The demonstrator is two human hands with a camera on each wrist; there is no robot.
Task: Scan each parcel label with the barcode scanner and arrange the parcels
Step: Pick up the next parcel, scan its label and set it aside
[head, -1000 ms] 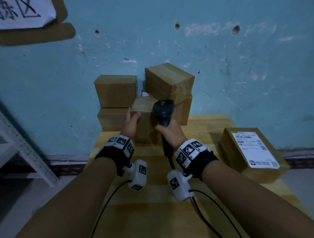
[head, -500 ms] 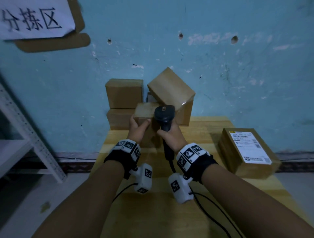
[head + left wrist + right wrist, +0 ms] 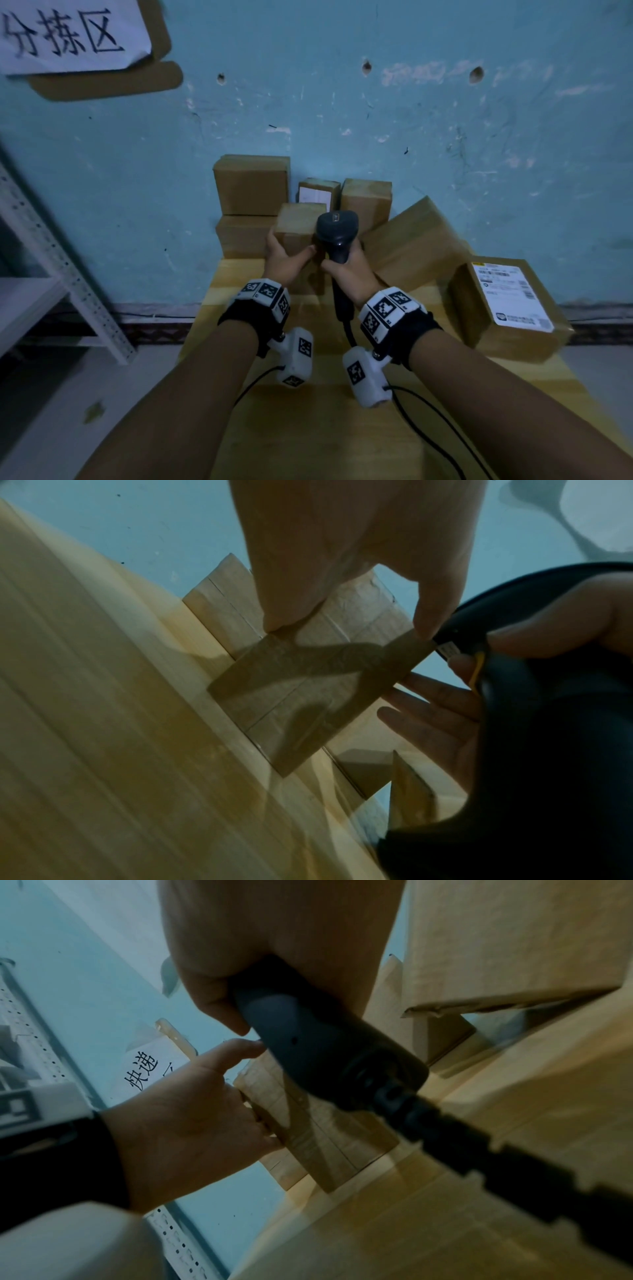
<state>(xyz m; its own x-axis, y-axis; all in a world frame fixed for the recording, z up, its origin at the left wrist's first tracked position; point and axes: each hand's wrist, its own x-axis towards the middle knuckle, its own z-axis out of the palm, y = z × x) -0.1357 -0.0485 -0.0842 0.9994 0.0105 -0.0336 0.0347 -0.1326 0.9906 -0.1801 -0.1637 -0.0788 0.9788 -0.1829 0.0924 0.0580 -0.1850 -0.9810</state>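
Nearest item — the wooden surface point(image 3: 308, 428), bare boards in front of both wrists, with the scanner's black cable point(image 3: 428, 431) trailing back across it.

Right hand point(image 3: 346, 274): fingers wrapped round the grip of the barcode scanner point(image 3: 337, 228), held upright, head turned away toward the boxes. No scan beam or lit window can be made out.

Left hand point(image 3: 284, 257): just beside the right, thumb and fingers clamped on the small upright parcel point(image 3: 299, 222), which stands on the surface directly ahead of the scanner head. Its label is not visible from any view, so whether it has been read cannot be told.

Off to the right of the right hand: a flat labelled parcel point(image 3: 507, 301), white label up, lying well apart from the rest. It looks set aside, which suggests it is already dealt with.

Just beyond the right hand: a large tilted parcel point(image 3: 414, 246), leaning, not yet squared away.

Beyond both hands, against the blue wall point(image 3: 376, 120): two stacked parcels point(image 3: 251, 205) past the left hand, and two narrow upright parcels point(image 3: 342, 198) behind the gripped one — one shows a pale label.

Judged progress: early to middle; most parcels appear still to need scanning and tidy placing.
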